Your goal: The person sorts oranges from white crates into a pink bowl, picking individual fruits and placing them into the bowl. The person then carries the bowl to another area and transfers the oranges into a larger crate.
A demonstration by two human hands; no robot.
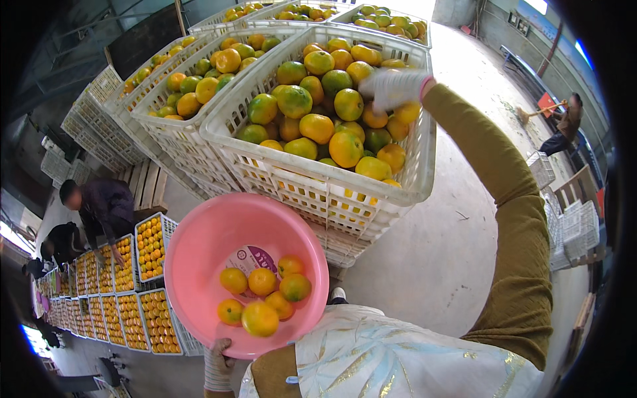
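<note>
My left hand (218, 362), in a striped knit glove, grips the near rim of a pink plastic basin (196, 258). Several orange and green-tinged mandarins (262, 282) lie loose at the bottom of the basin, over a printed sticker. Motion blurs my gloved right hand (395, 90), which reaches over the right side of a white slatted plastic crate (308, 169). Mandarins (318, 128) in green, yellow and orange fill that crate. The fingers of this hand are too smeared to show whether they hold a fruit.
Other full crates (199, 107) stand stacked to the left and behind. At lower left, long rows of crates (119, 318) hold neatly laid mandarins, with a person (107, 204) bending over them. Another person (567, 124) holds a broom at right, near white crates (577, 226).
</note>
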